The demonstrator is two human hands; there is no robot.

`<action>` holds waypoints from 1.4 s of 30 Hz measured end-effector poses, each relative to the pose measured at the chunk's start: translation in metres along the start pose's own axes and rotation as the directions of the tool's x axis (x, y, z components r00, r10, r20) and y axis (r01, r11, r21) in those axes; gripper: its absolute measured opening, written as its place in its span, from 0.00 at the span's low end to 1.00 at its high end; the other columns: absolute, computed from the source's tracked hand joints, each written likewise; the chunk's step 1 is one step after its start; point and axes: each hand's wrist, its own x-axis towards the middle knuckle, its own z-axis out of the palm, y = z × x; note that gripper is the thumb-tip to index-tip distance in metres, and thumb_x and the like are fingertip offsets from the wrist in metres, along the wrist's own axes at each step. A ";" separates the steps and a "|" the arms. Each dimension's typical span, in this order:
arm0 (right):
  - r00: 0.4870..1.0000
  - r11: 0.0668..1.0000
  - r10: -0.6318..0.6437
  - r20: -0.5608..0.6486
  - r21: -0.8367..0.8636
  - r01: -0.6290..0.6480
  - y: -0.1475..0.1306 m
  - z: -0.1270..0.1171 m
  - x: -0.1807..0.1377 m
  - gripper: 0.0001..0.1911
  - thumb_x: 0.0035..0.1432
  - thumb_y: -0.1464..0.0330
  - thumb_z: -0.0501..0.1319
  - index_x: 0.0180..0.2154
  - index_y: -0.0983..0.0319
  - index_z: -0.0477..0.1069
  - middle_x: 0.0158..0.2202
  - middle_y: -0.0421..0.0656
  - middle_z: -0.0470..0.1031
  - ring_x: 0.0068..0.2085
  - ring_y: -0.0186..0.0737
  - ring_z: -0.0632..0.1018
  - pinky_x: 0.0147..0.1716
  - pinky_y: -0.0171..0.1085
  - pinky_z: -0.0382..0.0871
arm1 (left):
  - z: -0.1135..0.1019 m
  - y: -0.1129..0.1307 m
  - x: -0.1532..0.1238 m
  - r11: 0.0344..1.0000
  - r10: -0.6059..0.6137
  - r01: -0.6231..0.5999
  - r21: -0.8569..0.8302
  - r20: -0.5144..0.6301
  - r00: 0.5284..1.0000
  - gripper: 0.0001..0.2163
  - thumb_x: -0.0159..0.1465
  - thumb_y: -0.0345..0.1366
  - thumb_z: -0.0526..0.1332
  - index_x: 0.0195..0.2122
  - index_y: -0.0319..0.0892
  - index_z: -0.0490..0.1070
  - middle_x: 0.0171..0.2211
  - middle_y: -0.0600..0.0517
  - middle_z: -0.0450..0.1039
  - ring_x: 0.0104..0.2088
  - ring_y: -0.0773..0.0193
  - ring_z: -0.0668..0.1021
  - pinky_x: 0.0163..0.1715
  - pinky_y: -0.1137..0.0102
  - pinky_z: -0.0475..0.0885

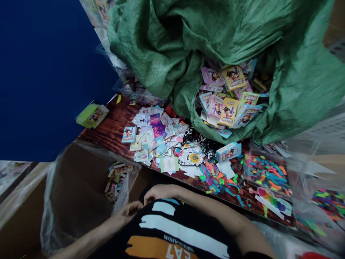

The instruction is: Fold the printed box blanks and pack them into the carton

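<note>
My left hand (130,208) is low in front of my belly, its fingers curled together at the edge of the black printed T-shirt (185,230). Just beside it, my right hand (159,192) bends inward at the waist with its fingers closed. What either set of fingers grips, if anything, is hidden by the shirt and the hands. Beyond them on the dark wood-patterned table lie a loose heap of small printed cards and stickers (159,133), a small blue card box (129,135) and another blue box (228,152).
A green woven sack (167,64) spills small colourful boxes (229,111). Bright rubbery strips fill a clear tray (269,172). At left stand a blue panel (48,72), an open green box (93,115) and a plastic-lined carton (78,180) holding small boxes (118,180).
</note>
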 end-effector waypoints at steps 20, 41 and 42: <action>0.841 0.955 -0.033 -0.541 0.232 0.186 -0.004 0.026 0.004 0.09 0.46 0.70 0.69 0.27 0.63 0.70 0.28 0.36 0.68 0.28 0.30 0.67 0.27 0.30 0.61 | 0.018 0.070 -0.033 0.969 -0.054 0.041 -0.242 -0.045 0.998 0.14 0.44 0.33 0.76 0.28 0.37 0.74 0.23 0.53 0.74 0.23 0.71 0.73 0.24 0.78 0.63; 0.859 0.898 0.145 -0.491 0.431 0.094 -0.007 0.014 -0.037 0.16 0.44 0.58 0.71 0.28 0.64 0.73 0.26 0.36 0.71 0.29 0.33 0.69 0.30 0.34 0.62 | 0.035 0.081 -0.024 0.981 0.065 -0.074 -0.178 -0.055 0.996 0.17 0.46 0.38 0.77 0.31 0.37 0.72 0.24 0.55 0.73 0.21 0.73 0.73 0.22 0.79 0.65; 0.855 0.896 0.148 -0.497 0.432 0.096 -0.008 0.015 -0.038 0.17 0.44 0.58 0.71 0.29 0.64 0.73 0.26 0.37 0.71 0.29 0.33 0.69 0.30 0.34 0.61 | 0.036 0.083 -0.025 0.985 0.062 -0.069 -0.159 -0.047 0.997 0.17 0.47 0.37 0.76 0.31 0.37 0.72 0.25 0.55 0.74 0.22 0.72 0.74 0.23 0.79 0.66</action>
